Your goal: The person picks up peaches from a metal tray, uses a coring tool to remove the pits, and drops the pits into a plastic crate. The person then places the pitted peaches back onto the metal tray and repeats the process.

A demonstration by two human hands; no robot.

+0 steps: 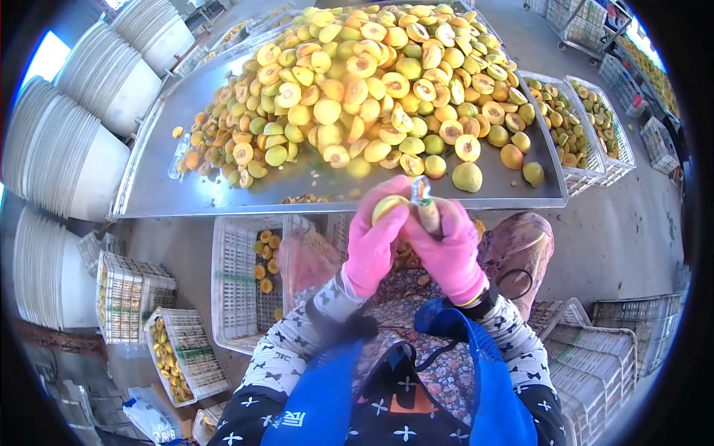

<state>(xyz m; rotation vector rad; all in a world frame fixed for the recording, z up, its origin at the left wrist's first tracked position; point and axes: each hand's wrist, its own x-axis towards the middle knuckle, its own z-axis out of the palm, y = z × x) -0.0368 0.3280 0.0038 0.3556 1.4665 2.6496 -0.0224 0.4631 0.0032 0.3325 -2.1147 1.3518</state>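
Note:
My left hand (378, 234), in a pink glove, is closed around a yellow fruit half (388, 207) near the front edge of the metal table (476, 203). Beside it my right hand (448, 245), also gloved in pink, grips the pale handle of a small tool (427, 210). The tool's looped metal end points up, close to the fruit. Behind both hands a large heap of yellow and orange fruit (357, 89) covers much of the table, many of them cut in half.
Below the table's left part stands a white crate (242, 282) with several fruit halves. Fruit-filled crates (595, 160) stand at the right. Stacked crates (595, 357) sit at lower right, near my legs. Stacks of large white tubs (97, 163) line the left.

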